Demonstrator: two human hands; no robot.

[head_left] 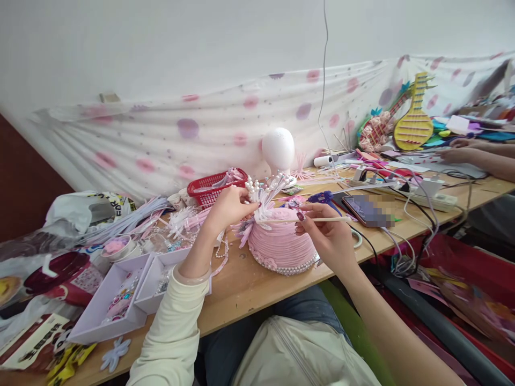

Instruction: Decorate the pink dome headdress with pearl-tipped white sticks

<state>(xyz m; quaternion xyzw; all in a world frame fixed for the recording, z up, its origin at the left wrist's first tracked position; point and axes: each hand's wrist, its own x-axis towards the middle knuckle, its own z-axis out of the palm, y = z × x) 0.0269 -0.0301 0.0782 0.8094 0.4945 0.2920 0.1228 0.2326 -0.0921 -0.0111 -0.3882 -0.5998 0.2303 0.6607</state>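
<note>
Above the worktop (pixel 235 279), my left hand (pixel 229 209) pinched a pale spray (pixel 270 199), my right hand (pixel 328 236) a stick (pixel 336 219); the pink dome (pixel 281 246) seemed light, soft, best held low.

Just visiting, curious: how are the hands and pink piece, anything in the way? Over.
Left hand gripping pearl spray. Right hand holding thin stick. Pink piece on table; blue tool just beyond.

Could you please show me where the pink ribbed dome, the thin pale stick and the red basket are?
pink ribbed dome (pixel 281 247): head view, on its ribbed front side
thin pale stick (pixel 332 219): head view, toward its right end
red basket (pixel 201 199): head view, on its front wall
</note>
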